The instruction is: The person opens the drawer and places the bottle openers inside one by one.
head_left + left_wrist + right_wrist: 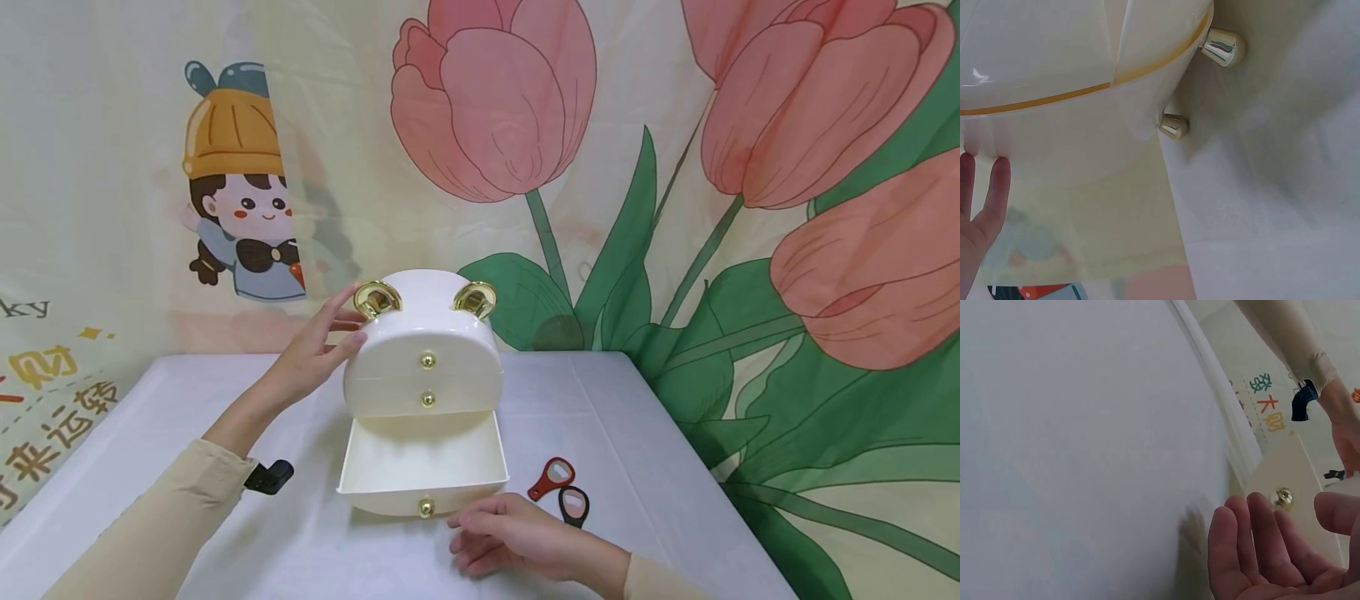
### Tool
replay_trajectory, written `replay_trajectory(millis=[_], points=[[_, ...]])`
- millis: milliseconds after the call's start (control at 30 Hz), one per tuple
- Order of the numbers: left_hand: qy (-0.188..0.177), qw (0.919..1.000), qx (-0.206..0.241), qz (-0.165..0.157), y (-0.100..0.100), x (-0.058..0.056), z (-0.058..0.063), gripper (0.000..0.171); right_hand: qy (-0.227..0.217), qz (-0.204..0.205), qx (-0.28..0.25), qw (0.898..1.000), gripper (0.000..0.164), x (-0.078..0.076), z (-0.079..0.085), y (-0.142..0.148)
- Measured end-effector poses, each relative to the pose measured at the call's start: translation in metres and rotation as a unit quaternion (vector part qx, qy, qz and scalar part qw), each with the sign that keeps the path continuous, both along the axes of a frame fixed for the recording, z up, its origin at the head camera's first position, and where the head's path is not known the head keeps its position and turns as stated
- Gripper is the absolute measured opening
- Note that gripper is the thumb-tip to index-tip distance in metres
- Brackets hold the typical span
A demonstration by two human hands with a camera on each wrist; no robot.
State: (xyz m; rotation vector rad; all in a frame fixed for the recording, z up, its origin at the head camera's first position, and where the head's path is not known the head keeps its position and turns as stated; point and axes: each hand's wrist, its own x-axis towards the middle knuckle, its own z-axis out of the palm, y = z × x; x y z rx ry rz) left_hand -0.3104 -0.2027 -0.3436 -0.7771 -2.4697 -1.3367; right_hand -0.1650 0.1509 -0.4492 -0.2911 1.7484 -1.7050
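A white rounded mini chest of drawers [422,312] with two gold ears and gold knobs stands on the table. Its bottom drawer [378,502] is pulled out, and the inside looks bare. My left hand [318,346] rests against the chest's upper left side, below the ear; the left wrist view shows its fingertips [1000,165] at the white wall. Close by the drawer's front right corner is my right hand [517,533], fingers loosely bent and holding nothing. In the right wrist view those fingers [1266,540] are near the drawer's gold knob [1283,499].
Right of the drawer, a small red ring-headed item [553,477] and a similar black one [574,506] lie on the white tablecloth [600,417]. A printed tulip curtain [510,108] hangs behind the table. A black strap [270,477] shows at the left wrist.
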Motion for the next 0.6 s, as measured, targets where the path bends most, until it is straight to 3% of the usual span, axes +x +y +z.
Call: replay_trajectory(millis=[100, 267, 500, 600], points=[[-0.001, 1.0, -0.001, 0.001, 0.0, 0.0, 0.0, 0.08, 0.025, -0.012, 0.017, 0.999, 0.04, -0.001, 0.008, 0.02], [0.0, 1.0, -0.003, 0.003, 0.001, 0.0, 0.001, 0.079, 0.073, -0.046, 0.089, 0.992, 0.037, -0.011, 0.022, 0.051], [0.001, 1.0, -0.002, 0.003, 0.0, 0.0, -0.001, 0.079, 0.166, -0.075, 0.192, 0.964, 0.035, -0.021, 0.029, 0.09], [0.004, 1.0, -0.002, 0.002, 0.0, -0.002, -0.002, 0.078, 0.215, -0.088, 0.226, 0.946, 0.032, -0.021, 0.025, 0.102]])
